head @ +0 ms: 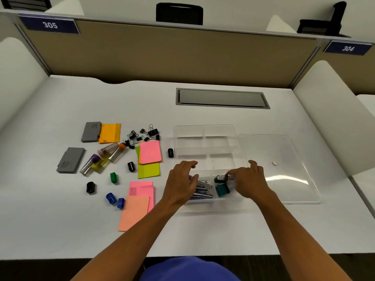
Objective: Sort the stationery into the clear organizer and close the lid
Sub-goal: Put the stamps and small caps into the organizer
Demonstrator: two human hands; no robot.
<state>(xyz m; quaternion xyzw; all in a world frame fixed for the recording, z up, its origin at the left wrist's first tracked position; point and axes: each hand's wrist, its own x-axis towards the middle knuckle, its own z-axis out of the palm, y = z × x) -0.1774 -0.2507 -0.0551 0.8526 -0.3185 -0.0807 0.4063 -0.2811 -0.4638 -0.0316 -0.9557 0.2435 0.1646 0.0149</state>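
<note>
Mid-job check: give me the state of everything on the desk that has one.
Organizer: open, far compartments empty.
Lid: off, flat beside it.
Staplers: inside near compartment.
Left hand: resting on staplers.
Right hand: pinching small stapler.
Binder clips: loose on desk.

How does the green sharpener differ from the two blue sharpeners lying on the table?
The green sharpener is green and sits alone, further from the person; the blue sharpeners are blue and lie close together, nearer the person, beside the salmon note pad. The green one looks upright, the blue ones tipped. All are small, and none is in the organizer yet.
</note>
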